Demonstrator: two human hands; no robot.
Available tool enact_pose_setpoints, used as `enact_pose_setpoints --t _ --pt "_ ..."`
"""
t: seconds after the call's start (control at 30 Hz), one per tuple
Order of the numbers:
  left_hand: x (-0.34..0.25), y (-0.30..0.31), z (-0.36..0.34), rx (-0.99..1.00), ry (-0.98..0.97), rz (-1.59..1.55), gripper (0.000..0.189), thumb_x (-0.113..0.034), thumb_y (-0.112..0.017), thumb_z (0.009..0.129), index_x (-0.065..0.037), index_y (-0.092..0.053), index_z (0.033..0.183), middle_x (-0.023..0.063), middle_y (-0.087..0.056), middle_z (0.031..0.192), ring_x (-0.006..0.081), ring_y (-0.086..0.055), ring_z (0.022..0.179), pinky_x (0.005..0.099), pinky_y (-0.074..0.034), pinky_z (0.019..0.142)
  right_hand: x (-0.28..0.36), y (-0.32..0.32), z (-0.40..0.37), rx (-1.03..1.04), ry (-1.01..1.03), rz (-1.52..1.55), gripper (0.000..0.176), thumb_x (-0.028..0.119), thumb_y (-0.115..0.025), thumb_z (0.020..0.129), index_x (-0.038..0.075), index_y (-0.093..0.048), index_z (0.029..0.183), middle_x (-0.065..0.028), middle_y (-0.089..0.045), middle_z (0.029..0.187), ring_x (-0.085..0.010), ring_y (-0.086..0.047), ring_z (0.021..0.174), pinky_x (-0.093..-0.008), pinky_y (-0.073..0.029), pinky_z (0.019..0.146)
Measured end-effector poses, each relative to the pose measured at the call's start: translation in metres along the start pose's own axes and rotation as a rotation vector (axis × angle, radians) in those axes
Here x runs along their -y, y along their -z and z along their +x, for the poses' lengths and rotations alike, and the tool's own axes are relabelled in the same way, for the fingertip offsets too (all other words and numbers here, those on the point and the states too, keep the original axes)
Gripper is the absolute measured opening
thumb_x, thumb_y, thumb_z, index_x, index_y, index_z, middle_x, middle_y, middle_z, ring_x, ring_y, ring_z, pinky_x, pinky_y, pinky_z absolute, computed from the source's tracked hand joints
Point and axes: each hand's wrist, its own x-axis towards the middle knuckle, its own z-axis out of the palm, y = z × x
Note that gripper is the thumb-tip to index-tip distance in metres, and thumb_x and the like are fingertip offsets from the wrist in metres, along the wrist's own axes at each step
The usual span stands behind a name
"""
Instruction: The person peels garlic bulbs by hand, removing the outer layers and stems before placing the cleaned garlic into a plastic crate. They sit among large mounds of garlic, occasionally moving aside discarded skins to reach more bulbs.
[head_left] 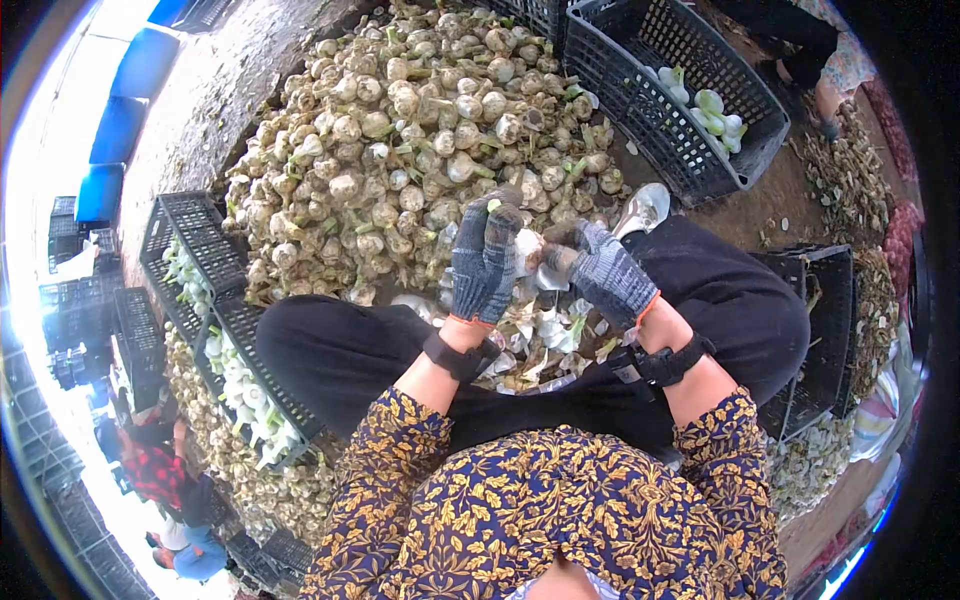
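Note:
My left hand [482, 258], in a grey knit glove with an orange cuff, is closed around a whitish garlic bulb [527, 252] in front of my lap. My right hand [603, 268], gloved the same way, has its fingers bent against the bulb's right side, pinching at its outer skin. A bit of pale green shows at the top of the left glove. Beneath both hands lie loose garlic skins [548, 335] between my legs. A large heap of unpeeled, soil-stained garlic bulbs [400, 130] rises just beyond the hands.
A black crate [670, 100] holding a few clean bulbs stands at the upper right. Crates of garlic [245, 385] line my left side. Another black crate [815, 340] is by my right knee. Other people [160, 465] are at the lower left; a person's leg [790, 35] shows upper right.

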Motion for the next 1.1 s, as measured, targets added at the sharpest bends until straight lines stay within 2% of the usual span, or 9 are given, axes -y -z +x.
enact_pose_setpoints --t 0.4,0.47,0.53,0.6,0.67,0.73,0.83,0.93,1.1 --pt "0.000 -0.005 -0.001 -0.045 -0.060 0.007 0.025 -0.022 -0.043 0.090 -0.001 -0.054 0.096 0.0084 -0.058 0.086 0.0157 -0.053 0.079 0.0283 -0.042 0.070 0.000 0.003 -0.004 -0.104 0.028 -0.180 0.022 0.017 -0.057 0.075 -0.001 -0.054 0.087 -0.0135 -0.060 0.075 -0.0200 -0.057 0.068 -0.0309 -0.046 0.063" --pt "0.002 -0.001 0.006 -0.038 -0.263 0.392 0.029 -0.022 -0.038 0.091 0.000 -0.054 0.098 0.0084 -0.058 0.087 0.0160 -0.054 0.080 0.0280 -0.043 0.072 -0.004 0.003 -0.002 -0.175 -0.005 -0.161 0.020 0.015 -0.056 0.075 -0.001 -0.054 0.088 -0.0132 -0.059 0.074 -0.0198 -0.057 0.068 -0.0304 -0.046 0.063" --pt "0.015 0.001 0.008 -0.020 -0.049 0.246 0.032 -0.024 -0.034 0.092 0.000 -0.055 0.100 0.0090 -0.058 0.091 0.0153 -0.054 0.082 0.0275 -0.043 0.074 -0.018 0.006 0.003 -0.348 0.050 -0.132 0.019 0.013 -0.056 0.075 -0.001 -0.053 0.088 -0.0126 -0.058 0.073 -0.0186 -0.056 0.067 -0.0294 -0.045 0.063" --pt "0.022 -0.001 0.014 -0.171 0.471 -0.703 0.034 -0.027 -0.034 0.092 -0.002 -0.054 0.103 0.0094 -0.058 0.092 0.0162 -0.056 0.081 0.0295 -0.046 0.073 -0.023 0.014 0.006 -0.416 -0.002 -0.147 0.017 0.012 -0.056 0.076 0.000 -0.052 0.087 -0.0124 -0.058 0.076 -0.0175 -0.055 0.069 -0.0292 -0.045 0.064" --pt "0.019 0.008 0.018 -0.108 0.578 -0.719 0.044 -0.046 -0.038 0.087 -0.008 -0.054 0.104 0.0098 -0.060 0.088 0.0220 -0.059 0.077 0.0349 -0.050 0.071 -0.040 0.015 0.014 -0.521 0.081 0.035 0.016 0.013 -0.056 0.077 0.001 -0.052 0.087 -0.0108 -0.059 0.076 -0.0165 -0.056 0.069 -0.0296 -0.045 0.063" --pt "0.016 0.013 0.021 -0.171 0.760 -0.931 0.045 -0.047 -0.039 0.087 -0.008 -0.054 0.103 0.0100 -0.061 0.087 0.0232 -0.059 0.079 0.0356 -0.050 0.073 -0.042 0.010 0.016 -0.394 0.243 0.030 0.016 0.015 -0.057 0.078 0.002 -0.052 0.087 -0.0122 -0.059 0.076 -0.0207 -0.057 0.069 -0.0324 -0.045 0.062" --pt "0.035 0.022 0.028 -0.049 0.629 -0.965 0.044 -0.050 -0.038 0.085 -0.013 -0.055 0.101 0.0057 -0.062 0.091 0.0223 -0.059 0.083 0.0381 -0.049 0.073 -0.044 0.005 -0.005 0.315 0.451 -0.960 0.030 0.031 -0.045 0.080 0.005 -0.058 0.079 -0.0210 -0.058 0.077 -0.0368 -0.057 0.073 -0.0424 -0.046 0.064" --pt "0.031 0.015 0.044 -0.320 0.900 -0.819 0.037 -0.046 -0.037 0.087 -0.015 -0.055 0.098 0.0037 -0.062 0.089 0.0213 -0.059 0.081 0.0366 -0.050 0.068 -0.023 -0.012 -0.030 0.310 0.242 -0.948 0.034 0.032 -0.048 0.078 0.001 -0.058 0.089 -0.0211 -0.058 0.083 -0.0357 -0.057 0.074 -0.0411 -0.045 0.065" --pt "-0.001 -0.069 0.093 -0.010 0.800 -0.880 0.042 -0.048 -0.039 0.086 -0.009 -0.047 0.102 0.0091 -0.058 0.087 0.0231 -0.058 0.078 0.0389 -0.049 0.072 0.003 -0.007 -0.029 0.413 0.127 -0.992 0.028 0.028 -0.050 0.074 0.004 -0.063 0.071 -0.0155 -0.061 0.067 -0.0324 -0.060 0.067 -0.0438 -0.047 0.061"
